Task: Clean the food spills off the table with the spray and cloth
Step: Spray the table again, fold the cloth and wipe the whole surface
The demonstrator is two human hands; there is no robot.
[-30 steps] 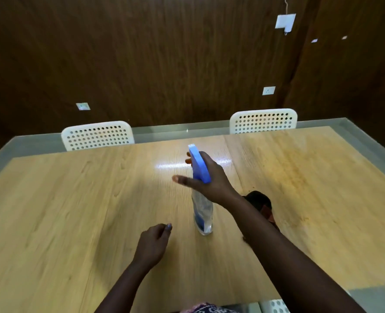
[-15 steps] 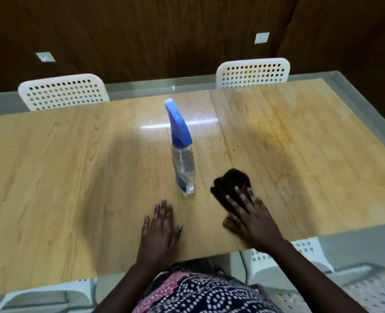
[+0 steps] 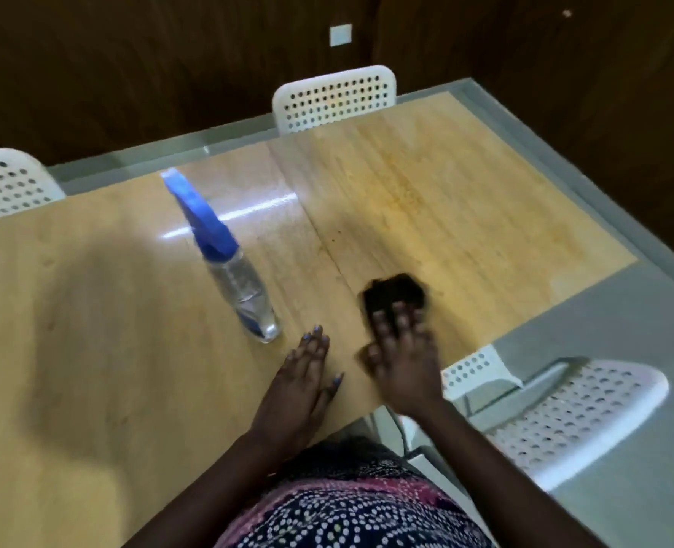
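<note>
- The spray bottle [image 3: 235, 276] stands upright on the wooden bench [image 3: 90, 330], its long axis vertical, its blue nozzle head pointing toward the far edge.
- The dark cloth [image 3: 394, 291] lies bunched just right of the bottle.
- The right hand [image 3: 400, 352] presses blurred, straight fingers on the cloth.
- The left hand [image 3: 301, 383] rests flat and open on the bench, near the bottle's base.

right hand [image 3: 400, 357] on cloth [image 3: 394, 290], spray bottle [image 3: 234, 267] upright
</note>
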